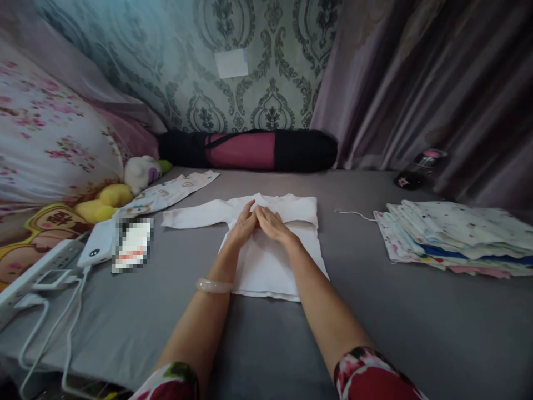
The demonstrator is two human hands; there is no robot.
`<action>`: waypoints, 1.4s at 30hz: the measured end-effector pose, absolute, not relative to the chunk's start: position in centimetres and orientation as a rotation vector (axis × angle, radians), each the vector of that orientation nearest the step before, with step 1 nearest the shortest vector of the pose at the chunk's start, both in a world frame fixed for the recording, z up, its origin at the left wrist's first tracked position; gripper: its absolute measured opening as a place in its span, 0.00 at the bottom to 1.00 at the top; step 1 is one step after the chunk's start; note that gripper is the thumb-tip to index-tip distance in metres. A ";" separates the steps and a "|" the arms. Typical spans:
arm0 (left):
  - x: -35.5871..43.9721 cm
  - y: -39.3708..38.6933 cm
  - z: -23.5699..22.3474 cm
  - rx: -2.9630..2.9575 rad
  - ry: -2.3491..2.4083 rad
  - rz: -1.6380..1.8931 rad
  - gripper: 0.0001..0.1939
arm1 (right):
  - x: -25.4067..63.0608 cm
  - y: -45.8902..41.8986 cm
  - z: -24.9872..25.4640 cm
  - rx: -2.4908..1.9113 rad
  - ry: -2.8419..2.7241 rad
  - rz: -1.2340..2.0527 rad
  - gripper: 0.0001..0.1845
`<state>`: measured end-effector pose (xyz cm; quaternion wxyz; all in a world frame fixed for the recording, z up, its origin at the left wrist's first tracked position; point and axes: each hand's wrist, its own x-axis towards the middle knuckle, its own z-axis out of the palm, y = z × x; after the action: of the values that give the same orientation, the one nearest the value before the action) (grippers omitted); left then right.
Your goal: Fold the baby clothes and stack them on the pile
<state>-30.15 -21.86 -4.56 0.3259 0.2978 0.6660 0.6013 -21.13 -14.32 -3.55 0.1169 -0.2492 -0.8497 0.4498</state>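
A small white long-sleeved top lies flat on the grey bed surface in front of me. Its right sleeve is folded in, while its left sleeve stretches out to the left. My left hand and my right hand rest side by side on the chest of the top, fingers stretched flat and touching at the tips. A pale bangle sits on my left wrist.
A stack of folded printed cloths lies at the right. A patterned garment, plush toys, a power bank and a power strip with cables lie at the left. A black-and-pink rolled bag lines the wall.
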 end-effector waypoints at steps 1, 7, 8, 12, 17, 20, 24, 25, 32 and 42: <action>-30.2 -21.9 -4.5 0.824 1.757 1.556 0.28 | -21.1 -14.3 -3.4 -0.710 -2.518 1.281 0.30; -30.5 -21.1 -5.6 0.994 1.875 1.438 0.25 | -20.2 -12.5 -2.1 -0.908 -2.391 1.129 0.27; -30.5 -20.9 -5.9 1.009 1.916 1.407 0.25 | -20.0 -12.1 -1.9 -0.971 -2.353 1.100 0.25; -30.7 -20.4 -6.6 1.193 2.144 1.295 0.20 | -18.9 -10.7 -1.8 -1.156 -2.267 0.984 0.23; -30.9 -20.3 -7.0 1.308 2.220 1.370 0.18 | -17.8 -9.6 -2.3 -1.221 -2.301 0.765 0.22; -31.2 -20.3 -7.3 1.331 2.200 1.444 0.18 | -17.6 -9.4 -2.8 -1.225 -2.345 0.670 0.21; -31.8 -20.3 -7.8 1.376 2.217 1.497 0.18 | -17.5 -9.6 -3.3 -1.234 -2.433 0.620 0.22; -31.9 -20.4 -7.9 1.389 2.237 1.492 0.18 | -17.5 -9.7 -3.5 -1.240 -2.458 0.612 0.23; -32.1 -21.1 -7.9 1.443 2.542 1.236 0.19 | -17.6 -10.2 -4.9 -1.266 -2.608 0.601 0.27; -31.8 -21.7 -7.7 1.591 2.695 0.651 0.20 | -17.6 -10.7 -6.0 -1.289 -2.647 0.541 0.31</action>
<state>-31.81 -21.72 -7.72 -0.0273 0.4975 0.8428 0.2036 -17.57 -10.68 -5.97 0.0741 -0.4294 -0.8819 0.1802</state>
